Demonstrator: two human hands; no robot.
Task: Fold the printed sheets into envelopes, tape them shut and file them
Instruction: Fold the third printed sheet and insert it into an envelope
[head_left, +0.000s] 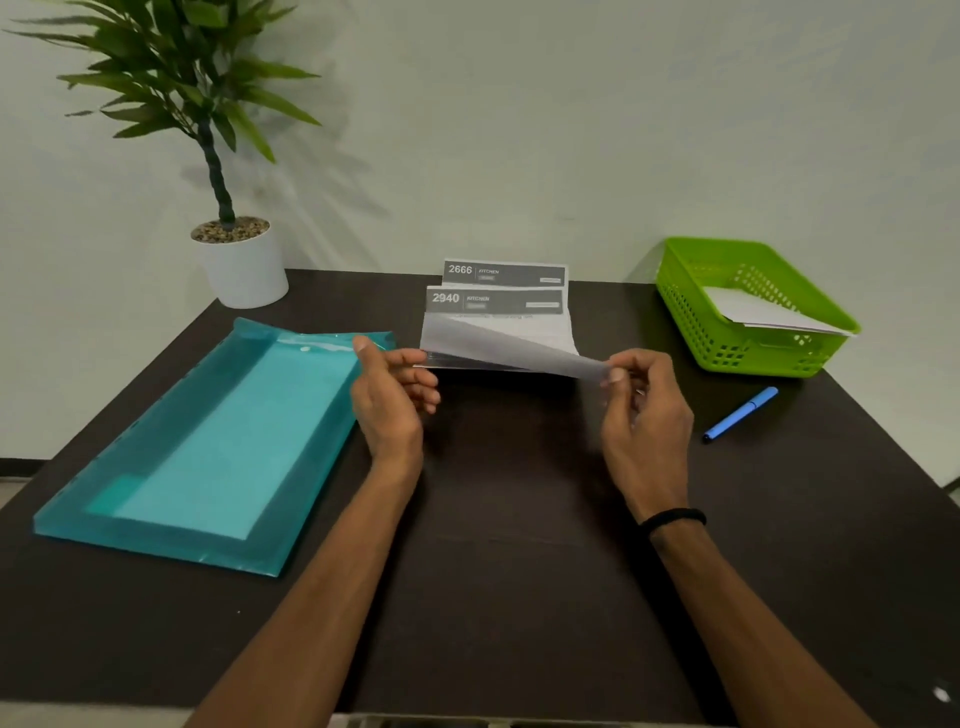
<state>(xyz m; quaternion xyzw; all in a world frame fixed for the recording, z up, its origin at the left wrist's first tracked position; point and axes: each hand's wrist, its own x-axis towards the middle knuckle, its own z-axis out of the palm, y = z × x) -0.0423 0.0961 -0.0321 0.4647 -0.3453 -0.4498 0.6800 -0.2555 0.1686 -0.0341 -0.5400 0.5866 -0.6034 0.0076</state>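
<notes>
1. Setting: an office-type paperwork station, indoors.
2. Surface: dark counter (493, 519) set against a plain pale wall (571, 130).
3. Filing goods: teal translucent document folder (208, 441); green perforated tray (748, 301) holding white sheets (763, 312).
4. Stationery: blue pen (740, 414); printed sheets (498, 306) with numbered headers "2666" and "2940".
5. Decoration: potted plant (228, 244) in a white pot.

- Both hands, left hand (395, 387) and right hand (644, 400), pinch the near edge of a printed sheet (498, 338), lifting it.
- Left of the sheet lies a teal folder (208, 441); right, a green basket (691, 306) and blue pen (740, 414).
</notes>
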